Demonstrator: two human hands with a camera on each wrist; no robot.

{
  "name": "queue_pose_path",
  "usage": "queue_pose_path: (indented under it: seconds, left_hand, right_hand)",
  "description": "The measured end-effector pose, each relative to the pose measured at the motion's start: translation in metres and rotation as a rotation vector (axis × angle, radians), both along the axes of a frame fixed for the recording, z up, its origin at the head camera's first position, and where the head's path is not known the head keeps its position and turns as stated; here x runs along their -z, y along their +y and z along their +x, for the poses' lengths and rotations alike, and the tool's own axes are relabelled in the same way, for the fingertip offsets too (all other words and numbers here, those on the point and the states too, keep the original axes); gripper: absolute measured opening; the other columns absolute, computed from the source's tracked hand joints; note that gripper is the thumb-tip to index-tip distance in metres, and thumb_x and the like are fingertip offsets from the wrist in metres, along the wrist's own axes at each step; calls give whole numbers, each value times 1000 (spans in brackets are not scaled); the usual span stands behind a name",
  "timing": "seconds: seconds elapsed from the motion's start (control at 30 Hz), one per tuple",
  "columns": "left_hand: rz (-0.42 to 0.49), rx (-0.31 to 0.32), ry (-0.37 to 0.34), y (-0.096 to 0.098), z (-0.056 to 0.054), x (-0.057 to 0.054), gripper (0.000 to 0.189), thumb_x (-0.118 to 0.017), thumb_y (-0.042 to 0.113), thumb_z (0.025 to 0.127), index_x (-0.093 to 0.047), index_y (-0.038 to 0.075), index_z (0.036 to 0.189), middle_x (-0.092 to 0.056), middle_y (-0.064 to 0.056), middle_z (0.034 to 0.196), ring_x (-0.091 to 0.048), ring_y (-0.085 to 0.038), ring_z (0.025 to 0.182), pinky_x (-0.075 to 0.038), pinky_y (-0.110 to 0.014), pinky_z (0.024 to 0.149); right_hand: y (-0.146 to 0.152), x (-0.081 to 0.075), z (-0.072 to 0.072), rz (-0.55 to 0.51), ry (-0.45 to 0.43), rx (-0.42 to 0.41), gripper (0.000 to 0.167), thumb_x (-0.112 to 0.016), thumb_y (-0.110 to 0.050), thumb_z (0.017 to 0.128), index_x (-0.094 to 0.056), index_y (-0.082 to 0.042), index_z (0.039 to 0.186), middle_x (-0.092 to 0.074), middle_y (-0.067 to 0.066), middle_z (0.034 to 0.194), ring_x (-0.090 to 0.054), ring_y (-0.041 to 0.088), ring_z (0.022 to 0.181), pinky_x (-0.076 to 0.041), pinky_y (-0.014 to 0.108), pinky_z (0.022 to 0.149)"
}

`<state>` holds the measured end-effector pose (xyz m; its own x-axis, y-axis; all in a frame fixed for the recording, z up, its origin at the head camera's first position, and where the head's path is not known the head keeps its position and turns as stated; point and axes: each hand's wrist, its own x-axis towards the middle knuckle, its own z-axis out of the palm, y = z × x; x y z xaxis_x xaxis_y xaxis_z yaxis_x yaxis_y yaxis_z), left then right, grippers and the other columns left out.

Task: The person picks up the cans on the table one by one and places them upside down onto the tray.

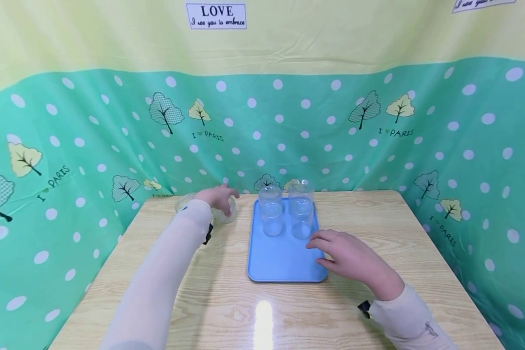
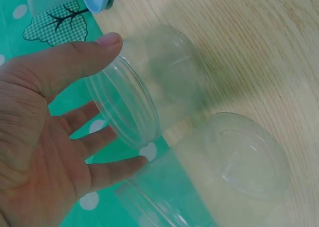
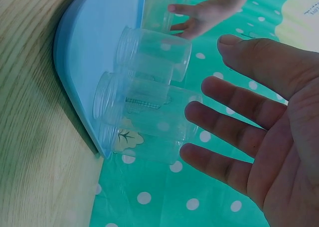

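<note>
My left hand (image 1: 218, 197) reaches over a clear jar (image 1: 226, 214) on the table, left of the blue tray (image 1: 284, 265). In the left wrist view, the thumb lies at the threaded rim of this jar (image 2: 174, 72), with the fingers spread past its far side. Beside it stands a second clear jar (image 2: 249, 157). Several more clear jars (image 1: 272, 221) stand on the tray's far half; the right wrist view shows threaded mouths down against the tray. My right hand (image 1: 345, 255) hovers over the tray's right edge near a jar (image 1: 302, 221), fingers loosely bent and holding nothing.
The wooden table (image 1: 227, 306) runs back to a green and yellow printed curtain (image 1: 280, 121) that hangs behind and along both sides. The tray's near half shows bare blue surface. A black clip (image 1: 364, 308) sits at the right wrist.
</note>
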<state>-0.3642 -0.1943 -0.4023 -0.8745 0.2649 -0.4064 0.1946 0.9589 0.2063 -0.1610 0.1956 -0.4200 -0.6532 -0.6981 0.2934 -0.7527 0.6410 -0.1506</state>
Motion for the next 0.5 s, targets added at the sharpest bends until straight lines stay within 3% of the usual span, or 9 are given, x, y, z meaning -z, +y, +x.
queue_pose_path:
  seconds: [0.5]
  left_hand:
    - [-18,15,-35,-4,-3,8,80,-85,13,81,-50,26,151,-34,-15,162,-34,-43,147,-43,-66,108]
  right_hand:
    - [1,0,1,-2,-10,19,34,-84,-21,86,-72,-19,118,-66,-5,119,-66,12,104,-60,32,87]
